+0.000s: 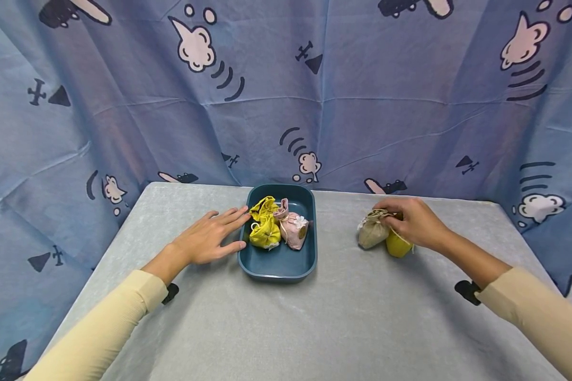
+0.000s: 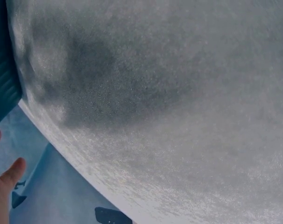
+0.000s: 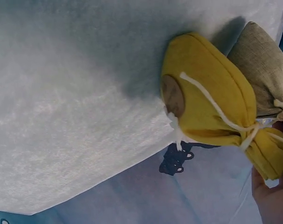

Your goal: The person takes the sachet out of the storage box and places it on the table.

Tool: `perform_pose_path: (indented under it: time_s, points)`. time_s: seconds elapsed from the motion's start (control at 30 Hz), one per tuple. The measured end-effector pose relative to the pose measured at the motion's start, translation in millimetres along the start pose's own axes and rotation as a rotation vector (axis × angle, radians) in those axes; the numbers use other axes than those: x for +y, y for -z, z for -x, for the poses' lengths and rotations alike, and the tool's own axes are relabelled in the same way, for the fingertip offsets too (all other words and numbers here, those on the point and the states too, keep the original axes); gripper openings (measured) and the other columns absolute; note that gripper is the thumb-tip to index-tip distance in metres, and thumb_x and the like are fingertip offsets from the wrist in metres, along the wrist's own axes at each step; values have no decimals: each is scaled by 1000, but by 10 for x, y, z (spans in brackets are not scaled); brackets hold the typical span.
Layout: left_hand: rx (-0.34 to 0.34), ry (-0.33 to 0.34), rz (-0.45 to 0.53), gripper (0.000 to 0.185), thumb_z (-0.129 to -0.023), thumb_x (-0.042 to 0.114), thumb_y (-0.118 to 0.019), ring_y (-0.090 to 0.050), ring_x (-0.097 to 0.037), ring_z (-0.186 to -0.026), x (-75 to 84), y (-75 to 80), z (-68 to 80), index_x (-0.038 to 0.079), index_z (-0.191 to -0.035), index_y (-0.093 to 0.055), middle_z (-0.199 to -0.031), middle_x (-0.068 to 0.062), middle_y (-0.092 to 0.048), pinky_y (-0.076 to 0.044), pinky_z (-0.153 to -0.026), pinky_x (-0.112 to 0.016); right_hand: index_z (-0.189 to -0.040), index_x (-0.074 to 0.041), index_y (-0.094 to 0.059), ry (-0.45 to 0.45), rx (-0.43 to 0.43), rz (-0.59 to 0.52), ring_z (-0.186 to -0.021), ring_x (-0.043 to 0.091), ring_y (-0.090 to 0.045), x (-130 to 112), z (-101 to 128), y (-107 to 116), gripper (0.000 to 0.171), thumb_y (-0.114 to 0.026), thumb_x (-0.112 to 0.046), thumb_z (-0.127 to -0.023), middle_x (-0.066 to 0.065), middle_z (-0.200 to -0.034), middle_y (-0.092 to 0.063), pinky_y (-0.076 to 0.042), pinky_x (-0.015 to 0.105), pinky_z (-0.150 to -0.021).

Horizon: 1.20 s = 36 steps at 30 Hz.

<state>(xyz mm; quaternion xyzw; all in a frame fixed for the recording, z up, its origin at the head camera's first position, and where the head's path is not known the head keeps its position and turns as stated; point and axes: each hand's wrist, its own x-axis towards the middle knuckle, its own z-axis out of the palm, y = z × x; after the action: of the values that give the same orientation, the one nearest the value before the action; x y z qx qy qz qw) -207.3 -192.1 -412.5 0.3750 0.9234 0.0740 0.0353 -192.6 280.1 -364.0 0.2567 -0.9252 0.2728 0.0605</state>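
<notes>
My left hand [image 1: 209,236] lies with straight, spread fingers at the left side of a dark blue tray [image 1: 277,272], fingertips against its rim. Inside the tray sit a bright yellow drawstring pouch [image 1: 266,233] and a pink one with a white flower [image 1: 294,233]. To the right, my right hand [image 1: 417,222] grips the gathered necks of a beige linen pouch [image 1: 373,234] and a mustard-yellow pouch [image 1: 398,245]. The right wrist view shows the yellow pouch [image 3: 209,88] with white cord and a round brown patch, beside the beige pouch [image 3: 260,67]; part of the grip is hidden.
A light grey cloth covers the table [image 1: 286,328]. Behind it and at both sides hangs a blue printed curtain [image 1: 267,116]. The tray's raised wall [image 2: 3,70] shows at the edge of the left wrist view.
</notes>
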Motion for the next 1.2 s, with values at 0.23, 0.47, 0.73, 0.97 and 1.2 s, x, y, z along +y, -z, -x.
perform_pose_path:
  time_s: [0.23,0.47,0.73,0.97,1.2]
  points:
    - [-4,5,3,73,-101,61,-37,-24,-23,-149,3,4,-3,19,-159,-25,-165,-2,-19,-27,-112,-59,-107,-2,-74,15,7,31,-86,24,-70,61,29,-29,27,-74,9,-83,12,-105,-74,-55,36,-69]
    - [-2,-4,0,73,-102,60,-38,-25,-25,-149,21,24,-21,18,-159,-26,-165,-3,-20,-28,-112,-59,-118,-2,-69,-31,-33,17,-93,29,-71,26,40,47,36,-76,4,-84,15,-109,-73,-55,32,-69]
    - [2,-7,1,72,-102,59,-39,-25,-26,-149,17,5,-4,18,-159,-27,-165,-4,-20,-29,-111,-59,-134,-6,-60,-70,-73,-2,-114,38,-63,-151,-42,113,54,-80,-5,-84,20,-123,-67,-56,44,-75]
    - [4,-12,-1,73,-102,61,-38,-26,-26,-149,8,4,-9,18,-159,-27,-165,-3,-20,-29,-111,-60,-142,-7,-53,-91,-86,-46,-123,37,-58,-290,-170,51,62,-79,-8,-85,20,-146,-50,-53,51,-82]
    - [-4,-9,2,72,-102,59,-39,-25,-26,-149,6,16,-9,17,-159,-27,-165,-3,-20,-29,-111,-59,-144,-7,-52,-78,-108,-113,-124,36,-58,-451,-365,-145,64,-79,-13,-86,17,-135,-54,-50,54,-94]
